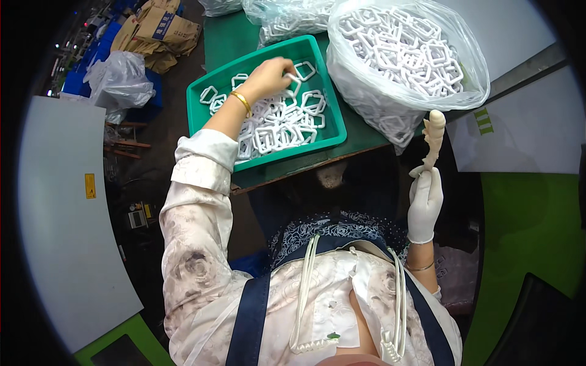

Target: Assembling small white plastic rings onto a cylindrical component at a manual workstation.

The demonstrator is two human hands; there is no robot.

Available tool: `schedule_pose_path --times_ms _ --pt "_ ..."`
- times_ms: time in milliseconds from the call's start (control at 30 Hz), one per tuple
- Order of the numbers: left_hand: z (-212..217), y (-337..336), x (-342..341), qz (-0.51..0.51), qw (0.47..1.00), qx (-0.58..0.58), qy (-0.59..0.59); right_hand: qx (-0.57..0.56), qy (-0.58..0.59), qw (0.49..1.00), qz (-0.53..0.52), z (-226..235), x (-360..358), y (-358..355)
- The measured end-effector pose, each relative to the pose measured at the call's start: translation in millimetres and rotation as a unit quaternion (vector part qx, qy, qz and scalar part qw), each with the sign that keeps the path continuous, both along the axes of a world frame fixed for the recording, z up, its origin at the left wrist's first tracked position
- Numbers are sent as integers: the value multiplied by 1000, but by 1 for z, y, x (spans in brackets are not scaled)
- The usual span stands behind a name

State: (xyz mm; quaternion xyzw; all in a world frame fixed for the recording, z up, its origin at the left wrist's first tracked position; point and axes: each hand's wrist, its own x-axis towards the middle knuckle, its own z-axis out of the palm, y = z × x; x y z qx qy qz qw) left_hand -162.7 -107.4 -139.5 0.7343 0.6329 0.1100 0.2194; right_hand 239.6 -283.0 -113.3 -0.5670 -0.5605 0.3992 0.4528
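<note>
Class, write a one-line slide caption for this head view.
Left hand picks white plastic rings from green tray.

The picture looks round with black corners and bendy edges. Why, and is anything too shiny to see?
Head view: the fisheye lens bends straight lines near the rim, like the grey panel, and leaves the corners black; light glares off the clear bag; the green tray under the left hand is sharp.

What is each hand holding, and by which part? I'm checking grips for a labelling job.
The gloved right hand holds a stack of white rings upright by its lower end. The bare left hand pinches one white plastic ring by its edge over the green tray.
</note>
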Motion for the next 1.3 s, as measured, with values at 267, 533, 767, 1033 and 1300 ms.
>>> schedule_pose_path --times_ms 267,533,767,1033,1300 --pt "-37 18 45 126 978 123 114 15 -5 1000 -1 5 -5 -5" --pt "5 16 36 -7 989 -96 -116 31 -16 999 -3 -8 0 -4" --pt "-21 -8 48 -84 992 38 90 31 -2 999 35 -4 -6 -1" --pt "24 -51 50 84 978 169 -92 30 -14 998 58 -5 -16 -4" --pt "48 -129 140 85 923 242 -287 64 4 983 174 17 -65 10"
